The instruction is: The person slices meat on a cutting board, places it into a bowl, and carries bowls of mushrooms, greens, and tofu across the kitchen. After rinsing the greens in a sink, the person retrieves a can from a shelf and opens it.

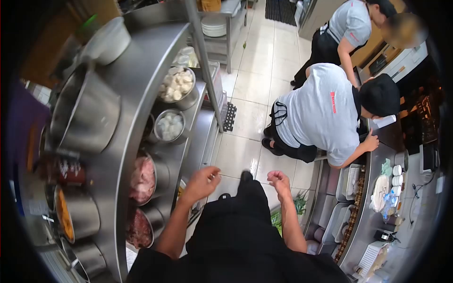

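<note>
My left hand (pixel 203 183) is raised over the floor beside the steel shelving, its fingers curled loosely and apart, holding nothing visible. Nearest to it on the lower shelf is a steel pot of pale raw meat (pixel 143 180). Across from it, my right hand (pixel 279 181) hangs in the air above the tiled floor with bent fingers and nothing seen in it. Neither hand touches anything. Green leafy vegetables (pixel 300 203) lie low beside my right forearm.
Steel shelving (pixel 137 80) on the left bears pots and a bowl of white pieces (pixel 177 85). Two people in grey shirts, one bending (pixel 321 108), one behind (pixel 349 23), stand at the right counter (pixel 351 245). A black mat (pixel 230 118) lies on the floor.
</note>
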The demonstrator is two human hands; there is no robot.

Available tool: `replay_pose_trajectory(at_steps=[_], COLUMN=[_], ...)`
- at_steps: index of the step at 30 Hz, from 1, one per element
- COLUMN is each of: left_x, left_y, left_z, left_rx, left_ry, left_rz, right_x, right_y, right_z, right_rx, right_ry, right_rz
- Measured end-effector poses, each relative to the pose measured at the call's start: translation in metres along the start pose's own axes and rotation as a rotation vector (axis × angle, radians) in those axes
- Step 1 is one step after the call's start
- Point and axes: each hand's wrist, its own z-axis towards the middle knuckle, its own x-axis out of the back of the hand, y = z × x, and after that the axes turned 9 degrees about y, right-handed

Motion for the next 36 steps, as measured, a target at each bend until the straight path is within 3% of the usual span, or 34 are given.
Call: replay_pose_trajectory(at_steps=[3,5,8,10,12,19,21,23,27,29,32,33,36], left_x=[0.013,0.018,0.022,0.02,0.019,0.016,0.02,0.026,0.028,0.034,0.022,0.029,0.053], left_y=[0.013,0.014,0.03,0.043,0.061,0.103,0.112,0.111,0.119,0.119,0.087,0.092,0.111], left_z=[0.052,0.076,0.092,0.101,0.115,0.246,0.289,0.336,0.405,0.434,0.483,0.5,0.541], left_rx=[-0.059,-0.004,0.109,0.176,0.331,0.25,0.233,0.203,0.171,0.261,0.316,0.324,0.508], left_ry=[0.061,0.116,0.135,0.15,0.145,0.166,0.187,0.161,0.237,0.227,0.4,0.466,0.638], left_rz=[-0.032,0.118,0.08,0.012,-0.104,-0.289,-0.298,-0.349,-0.441,-0.521,-0.514,-0.518,-0.246], right_x=[-0.002,-0.014,-0.047,-0.079,-0.114,-0.222,-0.233,-0.241,-0.244,-0.244,-0.248,-0.253,-0.283], right_y=[-0.032,-0.061,-0.097,-0.147,-0.212,-0.378,-0.401,-0.416,-0.406,-0.393,-0.357,-0.377,-0.414], right_z=[0.053,0.094,0.177,0.223,0.258,0.371,0.396,0.413,0.462,0.5,0.585,0.586,0.623], right_rx=[-0.017,-0.015,0.104,0.21,0.249,0.402,0.432,0.472,0.461,0.417,0.346,0.186,0.204], right_ry=[0.035,-0.019,-0.133,-0.126,-0.16,-0.282,-0.205,-0.261,-0.322,-0.289,-0.335,-0.364,-0.481], right_rz=[0.006,0.002,-0.099,-0.193,-0.09,0.031,-0.115,-0.153,-0.187,-0.311,-0.307,-0.324,-0.41])
